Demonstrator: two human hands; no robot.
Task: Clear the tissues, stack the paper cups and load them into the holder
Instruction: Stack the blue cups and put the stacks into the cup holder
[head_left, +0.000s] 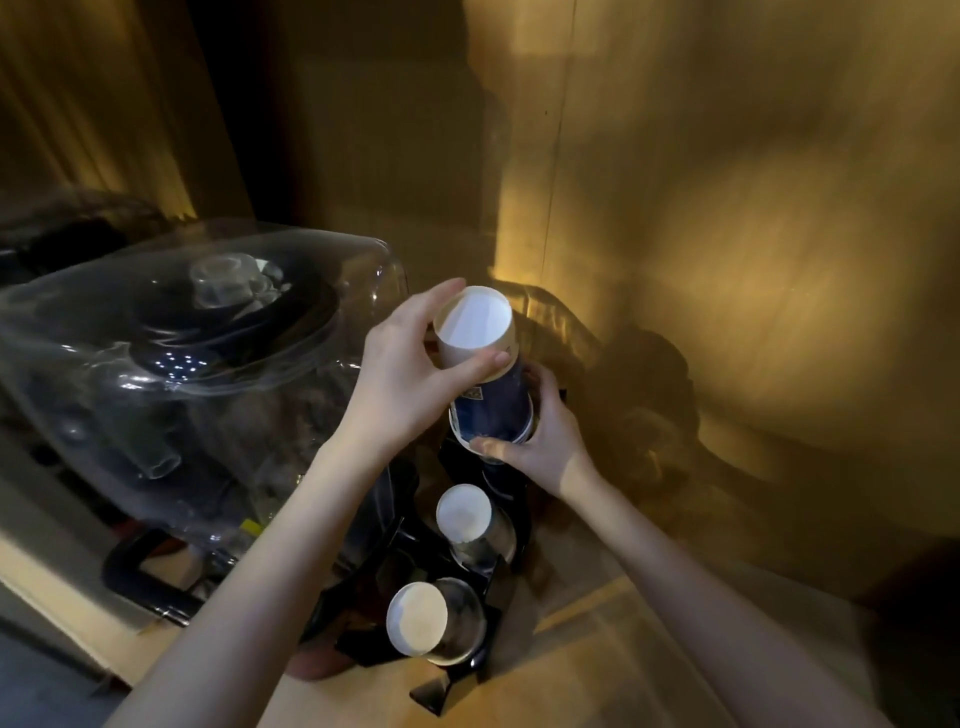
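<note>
A stack of paper cups (491, 400), blue-printed with a white base facing up, stands bottom-up over the far end of a black cup holder (431, 696). My left hand (405, 374) grips the top of the stack with thumb and fingers. Around the stack's lower rim closes my right hand (540, 441). Two more paper cups rest bottom-up in the holder's clear tubes, one in the middle (464, 512) and one nearest me (417, 618). No tissues are in view.
A large clear plastic water jug (171, 364) lies on its side at the left, close to my left arm. A dim yellow-lit wall (727, 260) rises behind and to the right. The wooden counter (597, 675) runs under the holder.
</note>
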